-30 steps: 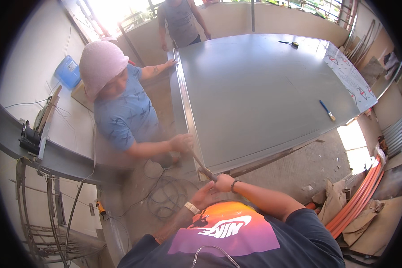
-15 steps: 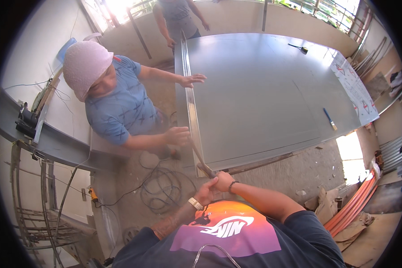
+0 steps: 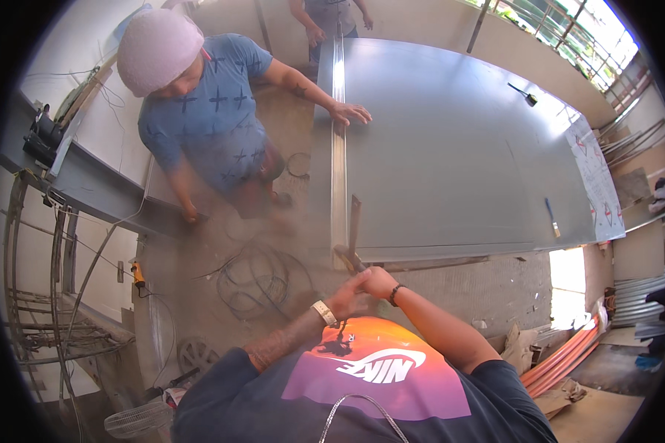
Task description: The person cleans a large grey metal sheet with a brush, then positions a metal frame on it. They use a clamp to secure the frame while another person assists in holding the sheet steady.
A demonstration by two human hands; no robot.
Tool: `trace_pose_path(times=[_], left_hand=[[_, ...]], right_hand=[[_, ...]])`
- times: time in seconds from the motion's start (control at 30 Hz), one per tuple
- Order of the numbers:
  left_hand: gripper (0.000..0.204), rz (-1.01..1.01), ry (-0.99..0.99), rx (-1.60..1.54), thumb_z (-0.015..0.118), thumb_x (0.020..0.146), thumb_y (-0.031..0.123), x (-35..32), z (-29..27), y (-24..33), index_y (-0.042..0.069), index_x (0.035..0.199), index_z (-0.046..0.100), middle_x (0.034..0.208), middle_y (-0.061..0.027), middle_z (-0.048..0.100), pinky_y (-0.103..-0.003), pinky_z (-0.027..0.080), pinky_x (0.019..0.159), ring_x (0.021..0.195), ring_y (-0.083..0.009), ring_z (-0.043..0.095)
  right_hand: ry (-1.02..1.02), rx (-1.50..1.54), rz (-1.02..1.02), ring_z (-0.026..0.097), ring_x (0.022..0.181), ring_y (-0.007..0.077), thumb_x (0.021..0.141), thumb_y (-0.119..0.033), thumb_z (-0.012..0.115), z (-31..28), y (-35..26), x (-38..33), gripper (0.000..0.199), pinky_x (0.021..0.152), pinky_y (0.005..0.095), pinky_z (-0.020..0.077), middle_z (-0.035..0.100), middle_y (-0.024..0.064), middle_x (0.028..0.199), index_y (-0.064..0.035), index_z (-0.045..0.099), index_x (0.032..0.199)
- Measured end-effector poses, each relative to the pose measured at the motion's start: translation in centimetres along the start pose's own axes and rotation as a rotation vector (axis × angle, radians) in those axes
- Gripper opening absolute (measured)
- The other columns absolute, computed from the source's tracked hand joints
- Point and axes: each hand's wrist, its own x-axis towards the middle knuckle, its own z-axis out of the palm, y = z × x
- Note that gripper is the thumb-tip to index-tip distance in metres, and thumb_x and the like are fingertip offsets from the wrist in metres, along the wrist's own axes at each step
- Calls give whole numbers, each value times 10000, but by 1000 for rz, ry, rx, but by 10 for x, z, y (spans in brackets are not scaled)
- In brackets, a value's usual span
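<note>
My left hand (image 3: 347, 297) and my right hand (image 3: 379, 283) are closed together at the near end of a long, shiny metal bar (image 3: 338, 162). They grip what looks like a rusty brown bar clamp (image 3: 355, 229); its lower part is hidden in my fingers. The clamp's thin arm points away from me, over the near edge of a large grey sheet (image 3: 451, 162). The metal bar lies along the sheet's left side. On the left, a co-worker's hand (image 3: 349, 114) rests across the bar, fingers spread.
A second person (image 3: 329, 18) stands at the bar's far end. A tape measure (image 3: 528, 96) and a paintbrush (image 3: 552, 218) lie on the sheet. Coiled cable (image 3: 253, 284) covers floor at left; orange pipes (image 3: 565, 358) lie at right. Haze hangs near the co-worker.
The clamp's arm has swung from leaning left to nearly straight ahead. The co-worker's nearer hand has left the bar and dropped to their side. My view has shifted a little.
</note>
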Motion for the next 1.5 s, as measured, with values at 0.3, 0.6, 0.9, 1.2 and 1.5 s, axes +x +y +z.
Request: trace_pose_path(times=[0.3, 0.6, 0.9, 1.2, 1.5], left_hand=[[693, 40, 62, -20, 639, 896, 572, 12, -4, -5, 134, 1409, 477, 1402, -68, 517, -507, 276, 1110, 1238, -272, 512], [684, 89, 141, -26, 679, 879, 539, 17, -6, -7, 70, 1355, 535, 1345, -121, 569, -454, 323, 1108, 1252, -275, 519], [862, 13, 67, 26, 633, 841, 642, 15, -10, -4, 172, 1511, 363, 1600, -85, 276, -650, 114, 1148, 1499, -304, 166], [632, 134, 151, -38, 673, 841, 583, 7, 13, -8, 94, 1222, 553, 1230, -77, 564, -493, 397, 965, 1153, -237, 521], [628, 242, 246, -60, 730, 825, 497, 8, 23, -11, -29, 1121, 558, 1056, -127, 632, -393, 486, 863, 1017, -231, 620]], right_hand=[[147, -135, 62, 679, 922, 402, 826, -287, 637, -9, -41, -25, 303, 803, 454, 539, 705, 238, 961, -15, 739, 913], [157, -150, 104, 684, 901, 406, 818, -285, 647, -9, -50, -28, 311, 785, 453, 543, 703, 250, 934, 4, 728, 900], [-67, 406, 215, 668, 922, 185, 876, -204, 620, -21, -63, -36, 313, 795, 335, 511, 728, 102, 1030, 67, 705, 1008], [126, 74, 59, 697, 790, 321, 875, -211, 579, -6, -17, -19, 288, 706, 406, 533, 710, 212, 856, 43, 698, 941], [166, 68, 137, 673, 712, 246, 888, -216, 584, -12, -28, -30, 262, 640, 389, 519, 698, 163, 788, 28, 678, 911]])
